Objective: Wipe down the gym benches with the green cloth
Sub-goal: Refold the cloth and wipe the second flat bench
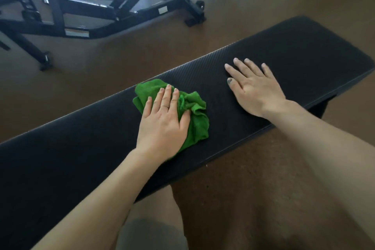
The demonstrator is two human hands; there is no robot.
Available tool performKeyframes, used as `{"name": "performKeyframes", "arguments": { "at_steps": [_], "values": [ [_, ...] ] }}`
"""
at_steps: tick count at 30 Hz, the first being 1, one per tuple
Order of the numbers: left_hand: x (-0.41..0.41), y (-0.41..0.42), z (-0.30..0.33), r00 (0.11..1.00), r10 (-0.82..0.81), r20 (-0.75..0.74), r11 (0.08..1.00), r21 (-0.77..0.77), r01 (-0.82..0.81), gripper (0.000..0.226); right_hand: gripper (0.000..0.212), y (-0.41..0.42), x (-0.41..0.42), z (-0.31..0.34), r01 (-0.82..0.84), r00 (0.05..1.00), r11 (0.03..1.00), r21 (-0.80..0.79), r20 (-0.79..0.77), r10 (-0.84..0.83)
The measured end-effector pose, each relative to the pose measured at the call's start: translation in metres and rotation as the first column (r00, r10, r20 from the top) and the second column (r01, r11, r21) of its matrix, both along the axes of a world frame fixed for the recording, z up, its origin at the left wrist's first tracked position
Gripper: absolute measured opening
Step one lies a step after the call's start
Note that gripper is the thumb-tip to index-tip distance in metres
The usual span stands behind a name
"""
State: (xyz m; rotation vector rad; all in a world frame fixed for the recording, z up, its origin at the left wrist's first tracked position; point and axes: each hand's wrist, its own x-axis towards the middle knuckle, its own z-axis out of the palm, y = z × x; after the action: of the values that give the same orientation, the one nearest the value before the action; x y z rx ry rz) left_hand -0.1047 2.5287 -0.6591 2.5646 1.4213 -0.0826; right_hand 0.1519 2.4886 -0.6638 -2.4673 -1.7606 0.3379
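Note:
A long flat black gym bench (pixel 294 46) runs from the lower left to the upper right. A crumpled green cloth (pixel 197 115) lies on the middle of its pad. My left hand (pixel 164 122) presses flat on the cloth with straight fingers, covering its left part. My right hand (pixel 255 89) rests flat on the bare pad to the right of the cloth, fingers spread, apart from the cloth.
A second bench (pixel 105 8) with a black metal frame and feet stands on the brown floor at the upper left. Brown floor (pixel 263 178) lies in front of the flat bench, where my knees show at the bottom.

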Motion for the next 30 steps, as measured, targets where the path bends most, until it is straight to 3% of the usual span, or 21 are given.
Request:
{"name": "performKeyframes", "arguments": {
  "at_steps": [6,14,23,27,30],
  "values": [
    [0.019,-0.042,-0.003,0.976,0.216,-0.013,0.975,0.053,-0.215,0.078,0.061,0.005,0.010,-0.014,-0.096,0.995,0.993,0.072,0.036,0.093],
    [0.088,0.005,0.000,0.907,0.420,-0.039,0.907,-0.014,-0.421,0.069,0.061,0.004,0.015,-0.009,-0.153,0.987,0.984,0.092,-0.033,0.156],
    [0.093,-0.125,-0.002,0.922,0.387,0.032,0.921,0.030,-0.388,0.069,0.061,0.002,0.020,-0.012,-0.182,0.981,0.976,0.118,-0.044,0.189],
    [0.091,-0.119,-0.010,0.916,0.399,0.049,0.908,0.116,-0.402,0.066,0.060,0.002,0.018,-0.010,-0.182,0.981,0.974,0.134,-0.043,0.189],
    [0.086,-0.085,-0.007,0.921,0.376,0.100,0.921,0.066,-0.383,0.062,0.060,0.003,0.018,-0.010,-0.172,0.983,0.975,0.142,-0.038,0.179]
  ]
}}
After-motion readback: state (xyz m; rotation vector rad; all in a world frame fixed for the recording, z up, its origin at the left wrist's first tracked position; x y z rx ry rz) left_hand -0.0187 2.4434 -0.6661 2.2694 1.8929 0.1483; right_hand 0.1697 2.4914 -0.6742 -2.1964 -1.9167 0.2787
